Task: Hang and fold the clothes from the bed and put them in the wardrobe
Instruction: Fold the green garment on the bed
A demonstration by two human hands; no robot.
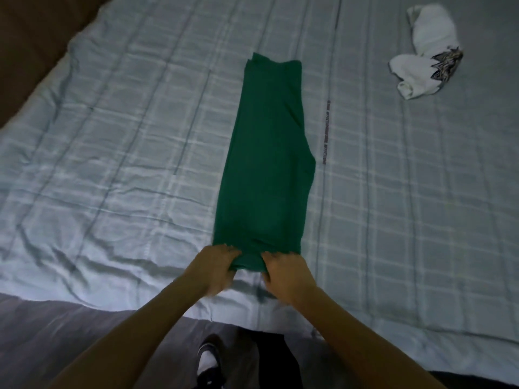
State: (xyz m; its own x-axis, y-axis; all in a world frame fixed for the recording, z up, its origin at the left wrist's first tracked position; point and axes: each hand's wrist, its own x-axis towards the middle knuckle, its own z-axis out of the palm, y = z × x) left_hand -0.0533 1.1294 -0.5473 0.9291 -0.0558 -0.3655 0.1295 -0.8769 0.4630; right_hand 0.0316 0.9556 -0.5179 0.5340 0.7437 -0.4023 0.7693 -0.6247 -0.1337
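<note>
Head view: green garment (pixel 265 164), folded into a long strip, is laid flat mid-bed (pixel 112 136); its near end is gripped by left hand (pixel 214 266) and right hand (pixel 286 272), fingers curled round the cloth. White garment (pixel 427 51) is seen crumpled well apart, far right.

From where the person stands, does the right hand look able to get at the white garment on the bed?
Probably not right away. The right hand grips the near end of the green garment, and the white garment lies far across the bed. Nothing lies between them.
</note>
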